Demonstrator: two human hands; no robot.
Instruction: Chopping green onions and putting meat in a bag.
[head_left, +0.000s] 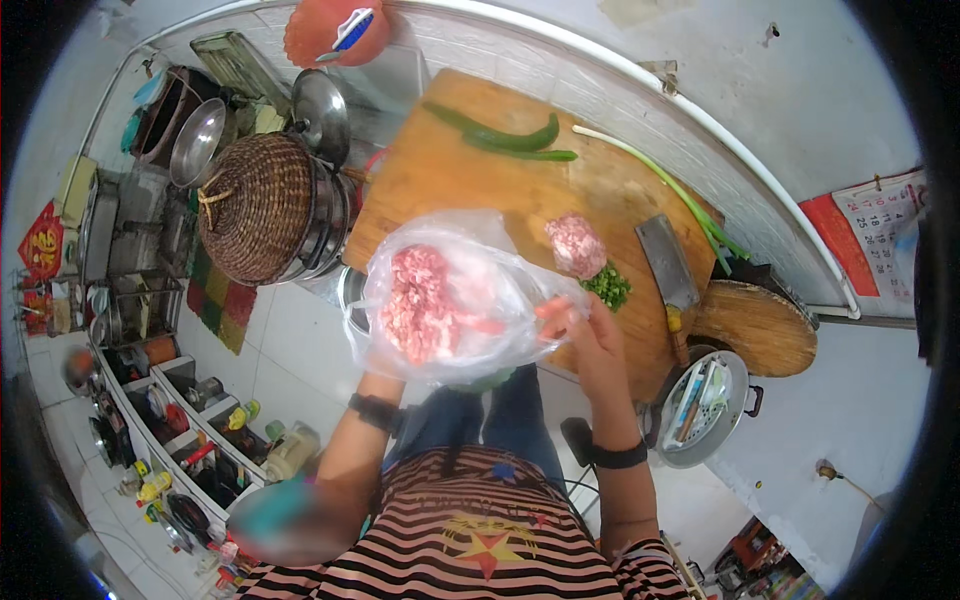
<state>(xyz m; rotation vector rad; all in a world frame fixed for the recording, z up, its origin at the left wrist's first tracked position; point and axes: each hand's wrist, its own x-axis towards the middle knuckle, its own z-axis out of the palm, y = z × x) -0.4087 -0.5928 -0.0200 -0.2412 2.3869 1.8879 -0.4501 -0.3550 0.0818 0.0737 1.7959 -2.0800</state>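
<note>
A clear plastic bag (491, 247) of ground meat (421, 304) is held over the near edge of the wooden board (465, 180). My left hand (384, 379) is beneath the bag's left part, mostly hidden behind it, so its grip does not show. My right hand (581, 322) grips the bag's right side, some fingers seen through the plastic. Past my right fingers, a lump of ground meat (576, 244) lies on the board beside chopped green onion (609, 286). A cleaver (666, 259) lies right of them.
A green cucumber (517, 138) and long green onions (667, 180) lie on the board's far part. Left stands a pot under a woven conical lid (259, 206). A round wooden board (754, 328) and a metal pot of utensils (709, 412) are at the right.
</note>
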